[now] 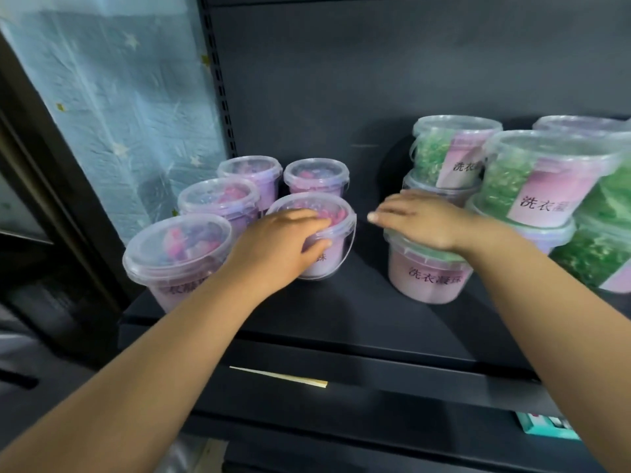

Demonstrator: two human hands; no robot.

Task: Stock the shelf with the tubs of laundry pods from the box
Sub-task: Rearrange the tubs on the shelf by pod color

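Observation:
Several clear tubs of pink and purple laundry pods stand at the left of the dark shelf [341, 302]. My left hand [276, 247] grips the front right one of them, a purple tub [336, 233], fingers over its lid and thumb on its side. On the right stand stacked tubs of green pods [532, 179]. My right hand [423, 220] lies flat with straight fingers on the lid of a pink-labelled tub [430, 278] at the front. The box is out of view.
A slotted upright [218, 80] bounds the shelf at the left, with a pale blue starred sheet [112, 107] beyond it. A bare strip of shelf runs between the two tub groups. A lower shelf edge carries a paper strip [278, 376] and a teal packet [546, 426].

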